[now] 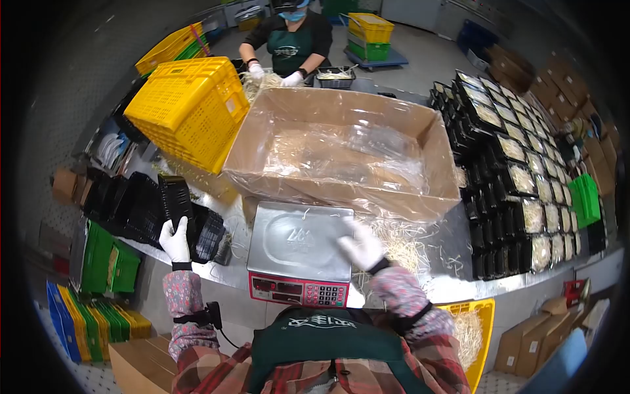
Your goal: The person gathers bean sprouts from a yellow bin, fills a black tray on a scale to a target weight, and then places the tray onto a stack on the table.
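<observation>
My left hand (175,243), in a white glove, is closed on the near end of a black plastic tray (174,199). The tray tilts up beside stacks of similar black trays (134,203). My right hand (361,245), also gloved in white, is over the right edge of a digital scale (298,240). Motion smears its fingers, and I make out nothing held in them. Just right of that hand lies a loose pile of pale, thin strands like bean sprouts (403,249) on the metal table.
A large plastic-lined cardboard box (341,190) stands behind the scale. Yellow crates (190,111) are at its left, and tall stacks of filled, wrapped trays (525,177) at its right. Across the table a co-worker (289,46) handles strands. A yellow crate of strands (485,341) is below my right arm.
</observation>
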The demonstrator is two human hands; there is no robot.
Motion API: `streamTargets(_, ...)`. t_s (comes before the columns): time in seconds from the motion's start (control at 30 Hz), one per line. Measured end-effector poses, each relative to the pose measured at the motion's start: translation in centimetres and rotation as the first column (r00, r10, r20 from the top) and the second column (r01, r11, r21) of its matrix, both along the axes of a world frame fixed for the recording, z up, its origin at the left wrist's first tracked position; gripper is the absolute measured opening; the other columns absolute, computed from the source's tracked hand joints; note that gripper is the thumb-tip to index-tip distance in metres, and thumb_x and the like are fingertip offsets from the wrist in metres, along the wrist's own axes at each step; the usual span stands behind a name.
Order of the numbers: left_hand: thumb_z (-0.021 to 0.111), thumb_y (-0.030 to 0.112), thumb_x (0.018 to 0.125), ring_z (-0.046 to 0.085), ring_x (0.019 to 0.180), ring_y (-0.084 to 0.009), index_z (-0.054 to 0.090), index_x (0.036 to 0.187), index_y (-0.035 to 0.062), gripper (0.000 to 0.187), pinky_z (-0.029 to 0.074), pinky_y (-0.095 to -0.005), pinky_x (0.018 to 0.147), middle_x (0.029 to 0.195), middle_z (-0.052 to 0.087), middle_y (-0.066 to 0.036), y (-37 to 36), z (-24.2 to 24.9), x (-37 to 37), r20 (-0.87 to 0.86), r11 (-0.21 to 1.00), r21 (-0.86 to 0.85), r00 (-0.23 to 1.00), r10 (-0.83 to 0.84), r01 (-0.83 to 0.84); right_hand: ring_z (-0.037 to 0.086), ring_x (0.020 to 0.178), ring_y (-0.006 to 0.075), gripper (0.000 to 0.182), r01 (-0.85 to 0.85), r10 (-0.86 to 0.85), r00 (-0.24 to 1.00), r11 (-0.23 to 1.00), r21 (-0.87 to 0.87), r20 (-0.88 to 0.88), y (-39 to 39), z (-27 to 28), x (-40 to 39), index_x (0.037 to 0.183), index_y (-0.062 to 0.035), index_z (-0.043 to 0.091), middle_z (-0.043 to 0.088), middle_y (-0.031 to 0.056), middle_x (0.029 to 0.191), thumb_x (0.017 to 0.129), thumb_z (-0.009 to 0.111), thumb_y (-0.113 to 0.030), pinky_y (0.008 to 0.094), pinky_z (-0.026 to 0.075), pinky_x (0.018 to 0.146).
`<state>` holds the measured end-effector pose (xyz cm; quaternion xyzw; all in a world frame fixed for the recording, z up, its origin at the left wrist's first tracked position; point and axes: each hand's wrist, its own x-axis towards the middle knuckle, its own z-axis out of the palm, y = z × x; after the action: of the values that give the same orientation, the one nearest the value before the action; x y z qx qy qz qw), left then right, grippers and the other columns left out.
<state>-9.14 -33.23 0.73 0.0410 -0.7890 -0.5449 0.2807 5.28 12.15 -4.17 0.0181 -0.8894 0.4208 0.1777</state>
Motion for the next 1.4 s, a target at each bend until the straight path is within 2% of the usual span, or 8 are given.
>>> streamTargets(0.17,0.064,0.010,0.090,0.058,0.080,-0.0085,0.063,0.099,-0.0029,0.016,0.047,-0.0244,0.074,0.089,0.064,-0.001,7.9,2.8,1.1,0.034,0.954,0.149,0.963,-0.266,0.259,0.024,0.139,0.0410,0.071,-0.414,0.354,0.902,0.873,0.259,0.247,-14.5,-4.6,-4.7,0.143,-0.0078,0.033,0.034,0.0208,0.146,0.088,0.054,-0.047,0.0576,0.016,0.112)
streamTargets(0.4,0.059,0.006,0.091,0.057,0.087,-0.0135,0.058,0.109,-0.0059,0.022,0.047,-0.0279,0.080,0.100,0.062,-0.006,18.4,1.5,2.2,0.049,0.757,0.113,0.757,-0.652,0.644,0.016,0.141,0.0447,0.076,0.300,-0.460,0.774,0.872,0.388,0.435,-3.2,-3.6,-3.1,0.149,-0.0095,0.021,0.024,0.0189,0.152,0.090,0.048,-0.051,0.0605,0.012,0.111)
streamTargets(0.43,0.060,0.006,0.089,0.058,0.087,-0.0208,0.057,0.108,-0.0071,0.023,0.047,-0.0309,0.081,0.096,0.062,-0.010,20.8,1.5,3.0,0.033,0.746,-0.176,0.762,-0.647,0.642,0.015,0.141,0.0451,0.076,0.406,-0.498,0.672,0.867,0.290,0.548,-1.6,-2.8,-1.3,0.149,-0.0095,0.020,0.023,0.0211,0.152,0.091,0.048,-0.050,0.0602,0.012,0.111)
streamTargets(0.57,0.060,0.004,0.085,0.061,0.090,-0.0334,0.060,0.108,-0.0034,0.025,0.048,-0.0349,0.082,0.096,0.062,-0.017,32.4,0.5,8.1,0.137,0.112,-0.362,0.172,-0.976,0.925,0.026,0.137,0.0432,0.074,0.580,-0.576,0.745,0.808,0.098,0.338,-0.4,-4.4,8.0,0.146,-0.0055,0.026,0.029,0.0282,0.146,0.090,0.054,-0.043,0.0475,0.022,0.113)
streamTargets(0.8,0.066,0.013,0.074,0.062,0.090,-0.0306,0.064,0.106,0.0092,0.032,0.048,-0.0434,0.080,0.093,0.063,-0.012,44.8,-10.8,10.7,0.426,-0.384,-0.721,-0.068,-0.902,0.577,0.054,0.118,0.0324,0.054,0.823,-0.763,0.558,0.559,-0.102,0.325,-4.0,-0.8,29.8,0.138,-0.0106,0.044,0.056,0.0189,0.127,0.090,0.061,-0.030,0.0374,0.042,0.101)
streamTargets(0.9,0.075,0.018,0.066,0.050,0.115,-0.0318,0.050,0.131,0.0066,0.070,0.035,-0.0442,0.103,0.119,0.055,-0.015,46.2,-8.8,13.2,0.420,-0.395,-0.781,-0.061,-0.905,0.484,0.057,0.114,0.0301,0.049,0.959,-0.948,0.277,0.263,-0.103,0.159,-6.9,-1.3,41.2,0.132,-0.0111,0.052,0.060,0.0170,0.122,0.088,0.065,-0.028,0.0370,0.044,0.099)
streamTargets(1.1,0.077,0.014,0.069,0.049,0.119,-0.0345,0.046,0.134,0.0020,0.073,0.039,-0.0405,0.102,0.124,0.054,-0.020,47.2,-4.0,23.5,0.334,-0.556,-0.531,-0.446,-0.831,0.639,0.050,0.123,0.0312,0.072,0.915,-0.872,-0.396,-0.346,0.210,0.287,-13.1,-1.1,60.1,0.134,-0.0073,0.049,0.054,0.0183,0.131,0.075,0.076,-0.039,0.0383,0.038,0.105)
streamTargets(1.4,0.077,0.031,0.072,0.048,0.122,-0.0343,0.044,0.135,0.0017,0.077,0.039,-0.0394,0.104,0.130,0.052,-0.021,45.1,-3.6,45.2,0.498,-0.877,-0.408,-0.742,-0.448,0.255,0.025,0.140,0.0361,0.106,0.924,-0.779,-0.296,-0.087,0.372,0.553,-3.1,-5.6,68.9,0.144,-0.0019,0.032,0.027,0.0237,0.150,0.067,0.072,-0.064,0.0409,0.023,0.114)
